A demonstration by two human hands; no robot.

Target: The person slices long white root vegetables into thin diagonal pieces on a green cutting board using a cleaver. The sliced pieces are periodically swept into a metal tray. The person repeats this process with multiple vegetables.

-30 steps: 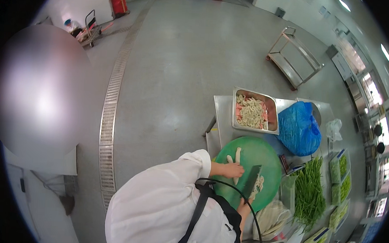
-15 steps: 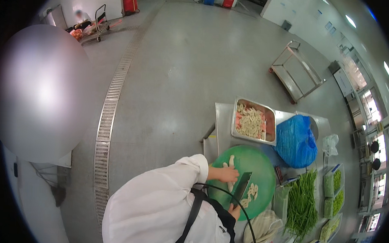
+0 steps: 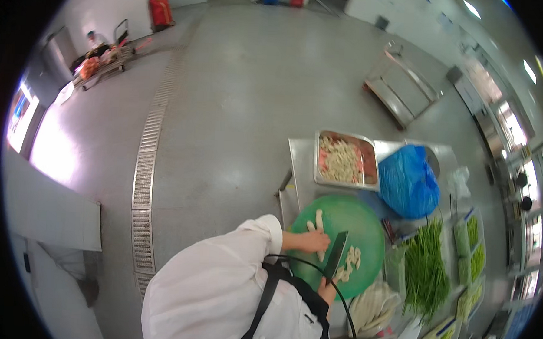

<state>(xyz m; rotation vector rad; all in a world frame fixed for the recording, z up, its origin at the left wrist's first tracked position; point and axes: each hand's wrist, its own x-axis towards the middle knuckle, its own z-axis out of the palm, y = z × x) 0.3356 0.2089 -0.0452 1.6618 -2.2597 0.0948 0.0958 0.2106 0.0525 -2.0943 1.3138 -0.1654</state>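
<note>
A round green cutting board (image 3: 364, 219) lies on the metal table. On its left part are long, pale, sausage-like pieces (image 3: 319, 217) of food whose kind I cannot make out. My left hand (image 3: 315, 240) presses down over them with its fingers closed on them. My right hand (image 3: 327, 289) grips a cleaver (image 3: 338, 251) at the near end, its wide dark blade standing just right of my left fingers. Several cut pale slices (image 3: 353, 258) lie on the board to the right of the blade.
Behind the board stands a steel pan (image 3: 346, 185) of pale slices and pinkish pieces, beside a blue plastic bag (image 3: 409, 183). Long green stalks (image 3: 426, 267), a beige cloth (image 3: 374, 307) and tubs of cut greens (image 3: 477, 261) are at the right. Farther off stands a steel trolley (image 3: 399, 105).
The whole view has shifted, so table and floor sit slightly higher and farther left. My left hand stays on the pale pieces, and the cleaver stays beside it in my right hand.
</note>
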